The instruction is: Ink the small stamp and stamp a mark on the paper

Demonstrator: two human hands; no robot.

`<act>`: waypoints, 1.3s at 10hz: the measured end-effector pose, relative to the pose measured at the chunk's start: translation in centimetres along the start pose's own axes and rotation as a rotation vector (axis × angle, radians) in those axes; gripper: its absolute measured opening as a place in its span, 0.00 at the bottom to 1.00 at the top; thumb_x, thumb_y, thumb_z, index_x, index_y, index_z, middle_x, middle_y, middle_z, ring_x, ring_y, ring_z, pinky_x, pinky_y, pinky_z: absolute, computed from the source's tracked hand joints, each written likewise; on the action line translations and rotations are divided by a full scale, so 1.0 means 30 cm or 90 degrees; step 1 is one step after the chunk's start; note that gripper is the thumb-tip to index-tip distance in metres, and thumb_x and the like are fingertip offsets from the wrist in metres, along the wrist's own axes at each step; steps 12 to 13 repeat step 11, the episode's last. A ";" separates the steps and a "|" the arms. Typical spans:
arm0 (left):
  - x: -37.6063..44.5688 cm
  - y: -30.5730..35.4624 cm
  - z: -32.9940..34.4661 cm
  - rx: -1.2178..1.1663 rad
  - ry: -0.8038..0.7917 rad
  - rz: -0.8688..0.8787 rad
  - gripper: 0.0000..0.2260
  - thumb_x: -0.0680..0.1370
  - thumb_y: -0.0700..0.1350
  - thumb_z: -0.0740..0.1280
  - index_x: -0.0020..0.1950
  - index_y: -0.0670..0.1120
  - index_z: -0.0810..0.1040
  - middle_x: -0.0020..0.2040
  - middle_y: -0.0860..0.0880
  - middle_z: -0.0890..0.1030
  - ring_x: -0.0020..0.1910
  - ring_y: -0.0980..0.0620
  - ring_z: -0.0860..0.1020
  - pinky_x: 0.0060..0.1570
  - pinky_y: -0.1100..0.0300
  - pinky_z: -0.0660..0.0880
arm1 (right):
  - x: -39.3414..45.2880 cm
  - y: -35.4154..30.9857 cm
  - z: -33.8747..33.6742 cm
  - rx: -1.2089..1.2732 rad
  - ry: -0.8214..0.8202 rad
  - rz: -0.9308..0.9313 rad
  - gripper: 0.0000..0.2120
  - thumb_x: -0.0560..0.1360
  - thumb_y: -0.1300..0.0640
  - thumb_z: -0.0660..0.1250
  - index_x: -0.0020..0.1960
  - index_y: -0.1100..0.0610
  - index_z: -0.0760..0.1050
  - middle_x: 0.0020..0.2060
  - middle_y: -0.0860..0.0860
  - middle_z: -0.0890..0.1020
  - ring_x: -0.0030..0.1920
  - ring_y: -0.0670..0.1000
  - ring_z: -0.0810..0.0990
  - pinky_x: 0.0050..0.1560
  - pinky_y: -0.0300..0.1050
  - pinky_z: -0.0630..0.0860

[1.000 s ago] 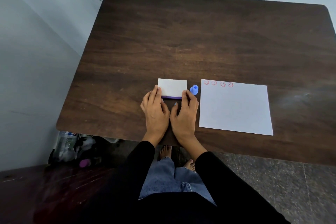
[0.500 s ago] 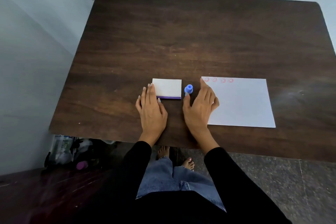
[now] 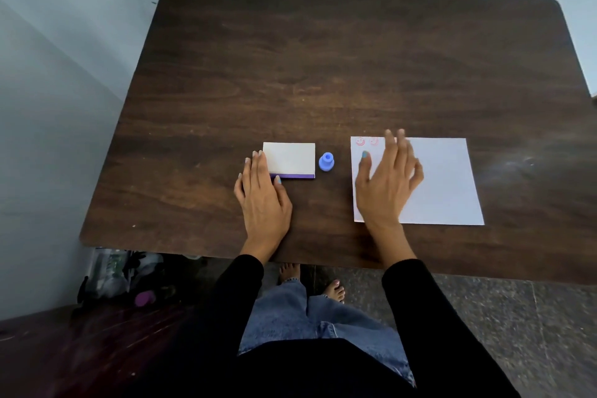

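A small blue stamp [image 3: 326, 162] stands upright on the dark wooden table [image 3: 323, 68], untouched, between a closed white ink pad box [image 3: 290, 158] with a purple front edge and a white sheet of paper [image 3: 445, 184]. Red smiley marks [image 3: 366, 141] run along the paper's top left edge, some hidden by my fingers. My left hand [image 3: 263, 194] lies flat on the table, fingertips at the box's near left corner. My right hand [image 3: 387, 181] is spread flat over the left part of the paper, holding nothing.
The table's near edge [image 3: 226, 252] runs just behind my wrists. A light wall stands to the left and behind. Below the table's left corner sit a plastic bottle and dark clutter [image 3: 119, 278] on the floor.
My right hand slid right, away from the box and past the stamp, onto the paper. My left hand shifted a little left along the box. The stamp and box stayed put.
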State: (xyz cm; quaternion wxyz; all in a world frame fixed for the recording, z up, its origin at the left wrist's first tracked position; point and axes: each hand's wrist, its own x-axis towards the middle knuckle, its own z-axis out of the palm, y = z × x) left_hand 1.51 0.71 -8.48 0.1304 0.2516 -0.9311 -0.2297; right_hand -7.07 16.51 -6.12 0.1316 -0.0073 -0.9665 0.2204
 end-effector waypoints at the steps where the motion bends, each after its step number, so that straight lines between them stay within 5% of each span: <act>1: 0.001 0.001 0.002 0.015 -0.007 -0.001 0.23 0.79 0.45 0.52 0.73 0.40 0.60 0.73 0.42 0.65 0.74 0.45 0.60 0.71 0.48 0.54 | 0.013 0.072 0.010 -0.100 -0.143 0.046 0.28 0.78 0.42 0.53 0.72 0.55 0.56 0.75 0.57 0.57 0.74 0.59 0.53 0.72 0.60 0.47; 8: -0.004 0.000 -0.004 0.006 -0.021 0.009 0.24 0.78 0.46 0.50 0.73 0.40 0.59 0.74 0.41 0.62 0.74 0.45 0.58 0.71 0.47 0.53 | -0.033 -0.008 0.031 -0.149 -0.197 0.091 0.31 0.77 0.39 0.51 0.74 0.54 0.52 0.75 0.57 0.54 0.75 0.59 0.50 0.72 0.59 0.46; 13: 0.007 0.028 -0.022 -0.006 0.021 0.022 0.26 0.78 0.44 0.56 0.75 0.41 0.54 0.77 0.39 0.51 0.76 0.44 0.49 0.71 0.44 0.48 | -0.026 -0.017 0.018 -0.057 -0.077 0.091 0.28 0.77 0.41 0.49 0.71 0.56 0.59 0.73 0.57 0.61 0.73 0.58 0.57 0.72 0.56 0.49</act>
